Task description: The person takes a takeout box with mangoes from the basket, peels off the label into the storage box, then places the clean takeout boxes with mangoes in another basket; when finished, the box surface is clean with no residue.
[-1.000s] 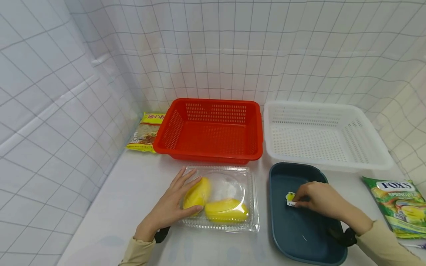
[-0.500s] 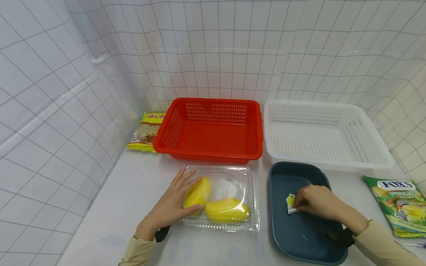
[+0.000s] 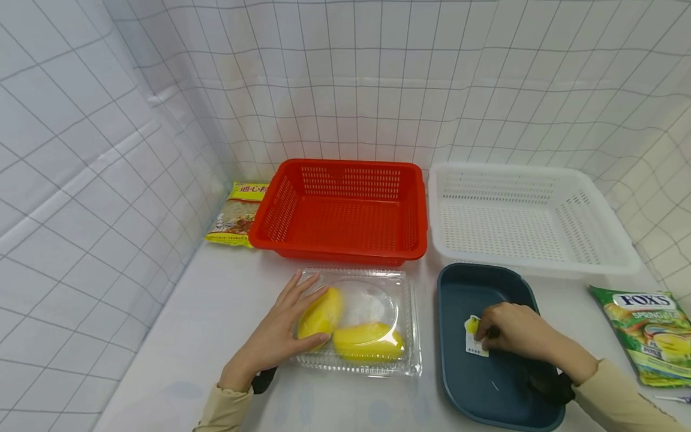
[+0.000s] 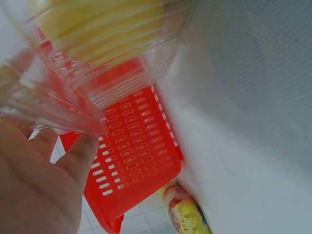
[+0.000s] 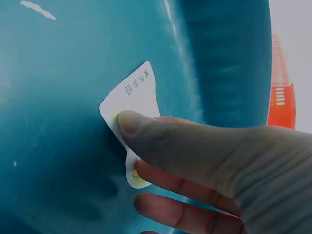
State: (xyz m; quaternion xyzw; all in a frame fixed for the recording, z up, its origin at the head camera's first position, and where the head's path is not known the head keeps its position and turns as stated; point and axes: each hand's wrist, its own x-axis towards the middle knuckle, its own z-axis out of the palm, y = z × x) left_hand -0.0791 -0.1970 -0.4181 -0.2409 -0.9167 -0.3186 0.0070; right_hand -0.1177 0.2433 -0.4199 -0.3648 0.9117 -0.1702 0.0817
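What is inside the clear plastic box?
Two yellow objects show through the clear lid. The left hand partly covers one of them; the covered part cannot be seen.

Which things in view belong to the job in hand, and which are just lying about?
In use, judging by the hands:
label, pinched by the right hand
blue tray beneath it
clear box, touched by the left hand
two yellow fruit-shaped pieces inside the box

Apparently just lying about:
red basket
white basket
green bag
yellow bag
thin item at the right edge
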